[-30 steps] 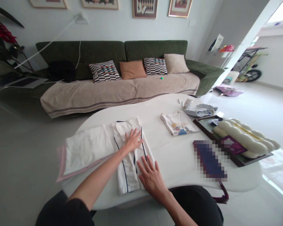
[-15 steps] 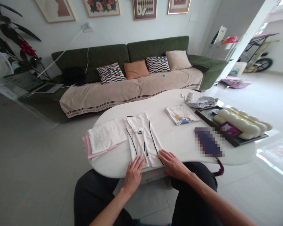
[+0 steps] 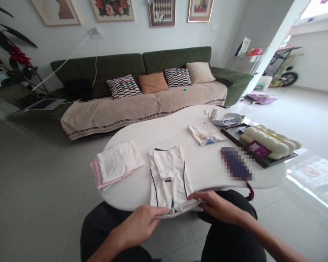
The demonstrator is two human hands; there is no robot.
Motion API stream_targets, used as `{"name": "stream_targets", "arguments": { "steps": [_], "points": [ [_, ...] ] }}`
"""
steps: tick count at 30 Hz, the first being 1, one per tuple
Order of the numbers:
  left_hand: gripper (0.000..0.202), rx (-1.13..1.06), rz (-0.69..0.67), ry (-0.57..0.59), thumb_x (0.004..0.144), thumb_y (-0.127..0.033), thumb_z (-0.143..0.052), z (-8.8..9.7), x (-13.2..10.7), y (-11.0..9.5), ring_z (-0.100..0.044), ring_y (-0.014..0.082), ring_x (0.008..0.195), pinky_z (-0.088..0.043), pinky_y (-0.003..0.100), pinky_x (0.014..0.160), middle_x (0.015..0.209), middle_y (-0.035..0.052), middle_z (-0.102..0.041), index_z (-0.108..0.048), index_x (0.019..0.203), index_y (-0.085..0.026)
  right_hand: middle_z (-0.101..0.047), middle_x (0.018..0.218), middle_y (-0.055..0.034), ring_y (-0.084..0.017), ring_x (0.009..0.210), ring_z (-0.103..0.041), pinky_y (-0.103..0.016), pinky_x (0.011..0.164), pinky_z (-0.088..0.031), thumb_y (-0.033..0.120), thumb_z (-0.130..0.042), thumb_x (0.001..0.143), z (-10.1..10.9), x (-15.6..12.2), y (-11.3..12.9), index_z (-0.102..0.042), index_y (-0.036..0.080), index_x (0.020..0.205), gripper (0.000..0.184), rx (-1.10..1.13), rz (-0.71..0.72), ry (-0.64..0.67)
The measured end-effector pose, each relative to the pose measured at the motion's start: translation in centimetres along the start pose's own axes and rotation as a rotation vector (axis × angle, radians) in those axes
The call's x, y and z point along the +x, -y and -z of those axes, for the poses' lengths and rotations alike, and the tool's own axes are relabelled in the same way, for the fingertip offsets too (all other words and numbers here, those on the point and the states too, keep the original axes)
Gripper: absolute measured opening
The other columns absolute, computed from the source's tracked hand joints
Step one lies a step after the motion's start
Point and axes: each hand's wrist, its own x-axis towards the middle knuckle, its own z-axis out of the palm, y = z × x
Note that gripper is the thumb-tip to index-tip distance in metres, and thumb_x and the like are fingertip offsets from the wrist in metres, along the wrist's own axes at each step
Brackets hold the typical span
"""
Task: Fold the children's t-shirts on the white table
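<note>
While its upper part lies flat on the white table (image 3: 205,171), the white garment (image 3: 177,163) with dark piping has its lower edge drawn out past the near rim, raised between two hands. The left hand (image 3: 142,222) pinches that edge near its left end, thumb and fingers closed on the cloth; the right hand (image 3: 215,204) grips the same edge at the other end, its fingers likewise closed on the fabric. Left of the garment, apart from it, a folded white cloth (image 3: 120,162) rests on a pink cloth (image 3: 96,173) that shows along its left and near sides. Farther back to the right lies a folded printed shirt (image 3: 206,134), and nearer the person is a blurred-out dark blue item (image 3: 236,163). Beyond these, a dark-rimmed tray (image 3: 266,163) holds a puffy cream object (image 3: 273,141) and a purple card (image 3: 258,148), with a crumpled silvery packet (image 3: 231,119) just behind. Across the table's far side stands a green sofa (image 3: 177,56), a beige throw (image 3: 142,105) over its seat and four cushions (image 3: 153,82) along its back.
</note>
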Motion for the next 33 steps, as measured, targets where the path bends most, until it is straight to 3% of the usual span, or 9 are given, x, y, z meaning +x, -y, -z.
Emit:
{"name": "stream_targets", "arguments": {
  "steps": [4,7,11,15,19,23,27,30,33],
  "points": [
    [0.035,-0.186,0.004,-0.112,0.075,-0.025,-0.053,8.4,6.4,1.7,-0.054,0.0187,0.104,-0.038,0.026,0.091,0.112,0.0008,-0.061,-0.061,0.108,-0.023,-0.064,0.087,-0.0026,-0.017,0.079,-0.056,-0.025,0.07,-0.044,0.022,-0.045,0.077,5.0,7.3,-1.7,-0.059,0.017,0.106,0.033,0.089,-0.119,-0.135],
    [0.031,-0.266,0.054,-0.225,0.066,-0.021,-0.058,10.9,13.7,6.4,-0.055,0.0203,0.102,-0.04,0.027,0.088,0.107,0.0037,-0.064,-0.066,0.097,-0.018,-0.062,0.076,-0.0016,-0.013,0.069,-0.055,-0.021,0.062,-0.041,0.017,-0.045,0.073,5.7,13.9,-5.0,-0.061,0.014,0.094,0.027,0.029,-0.221,-0.222],
    [0.028,-0.213,0.263,-0.307,0.062,-0.013,-0.055,9.3,19.6,12.8,-0.06,0.0198,0.085,-0.045,0.028,0.076,0.084,0.0055,-0.067,-0.066,0.088,-0.013,-0.061,0.073,-0.0045,-0.013,0.066,-0.053,-0.023,0.061,-0.039,0.011,-0.047,0.069,3.4,19.1,-8.9,-0.062,0.011,0.091,0.027,-0.052,-0.322,-0.316],
    [0.036,-0.215,0.18,-0.318,0.062,-0.008,-0.055,8.1,19.5,15.4,-0.057,0.0186,0.092,-0.044,0.025,0.077,0.095,0.0064,-0.065,-0.064,0.096,-0.014,-0.059,0.07,-0.0025,-0.012,0.064,-0.053,-0.022,0.061,-0.039,0.015,-0.046,0.073,1.9,20.0,-10.5,-0.061,0.014,0.095,0.027,-0.087,-0.34,-0.37],
    [0.034,-0.189,0.061,-0.36,0.068,-0.015,-0.055,9.6,19.0,15.5,-0.058,0.016,0.086,-0.044,0.025,0.075,0.095,0.0051,-0.064,-0.061,0.102,-0.016,-0.058,0.07,-0.0008,-0.012,0.064,-0.053,-0.021,0.062,-0.039,0.02,-0.042,0.078,2.7,20.3,-10.9,-0.059,0.017,0.097,0.026,-0.113,-0.335,-0.414],
    [0.036,-0.078,0.157,-0.5,0.071,-0.011,-0.054,9.6,20.5,15.4,-0.058,0.0147,0.082,-0.045,0.027,0.078,0.1,0.007,-0.061,-0.058,0.106,-0.015,-0.061,0.08,-0.0066,-0.016,0.071,-0.056,-0.027,0.068,-0.042,0.018,-0.041,0.078,2.9,20.9,-10.6,-0.057,0.014,0.104,0.03,-0.182,-0.379,-0.454],
    [0.039,0.199,0.151,-0.626,0.078,-0.012,-0.046,6.1,20.8,14.0,-0.044,0.0198,0.114,-0.034,0.033,0.098,0.121,0.0119,-0.049,-0.051,0.117,-0.015,-0.044,0.125,-0.0185,-0.025,0.112,-0.043,-0.036,0.089,-0.035,0.014,-0.041,0.079,0.5,20.6,-9.0,-0.047,0.01,0.12,0.042,-0.304,-0.333,-0.511],
    [0.048,0.371,0.013,-0.59,0.085,-0.025,-0.039,2.4,19.7,12.4,-0.018,0.0236,0.131,-0.023,0.04,0.105,0.139,0.0101,-0.031,-0.034,0.132,-0.018,-0.027,0.141,-0.0117,-0.024,0.129,-0.02,-0.04,0.099,-0.026,0.018,-0.036,0.084,-2.7,19.6,-7.6,-0.039,0.016,0.129,0.045,-0.441,-0.194,-0.462],
    [0.054,0.475,0.023,-0.503,0.085,-0.035,-0.038,-0.4,18.7,11.9,-0.009,0.0283,0.132,-0.018,0.05,0.104,0.144,0.0069,-0.02,-0.026,0.136,-0.024,-0.024,0.143,-0.0037,-0.023,0.132,-0.012,-0.045,0.102,-0.02,0.022,-0.031,0.086,-5.4,18.8,-7.2,-0.032,0.023,0.134,0.048,-0.498,-0.196,-0.33]
  ]
}}
